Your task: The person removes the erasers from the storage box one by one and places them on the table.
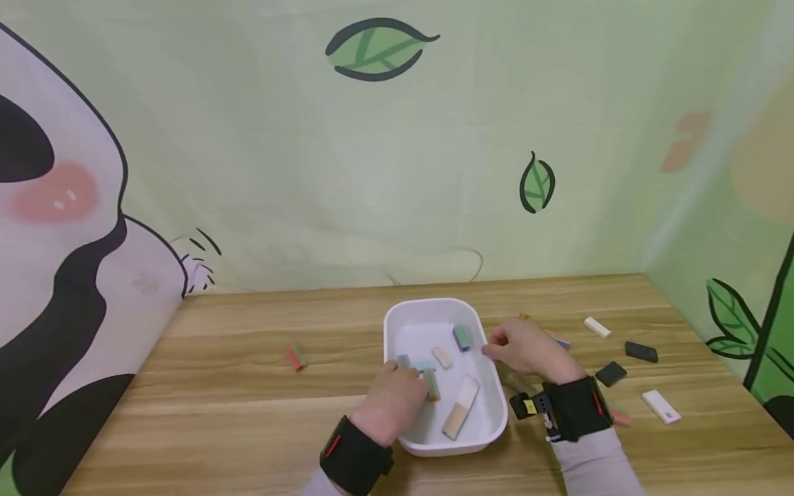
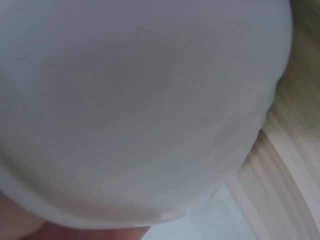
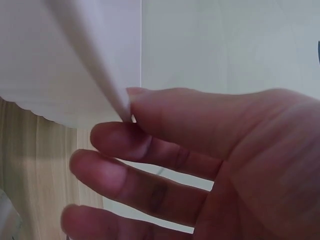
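A white plastic tray (image 1: 448, 448) stands on the table, with several small blocks inside. My right hand (image 1: 526, 348) pinches the tray's right rim between thumb (image 3: 180, 107) and index finger; the other fingers lie beside it, apart. At the opposite side, my left hand (image 1: 397, 396) grips the left rim, its fingers bent over the edge; the tray wall (image 2: 150, 100) fills most of the left wrist view. Close to the left fingertips lies a green-and-tan block (image 1: 431, 384). A white-and-tan block (image 1: 461, 406), a beige one (image 1: 442, 357) and a green-and-blue one (image 1: 461, 337) lie on the tray's floor.
Right of the tray are scattered a white block (image 1: 597, 326), black blocks (image 1: 641, 351), a white piece with a dark mark (image 1: 661, 406) and a reddish block (image 1: 620, 417) partly behind the wrist. A red-and-green block (image 1: 296, 358) lies to the left. A printed cloth backs the table.
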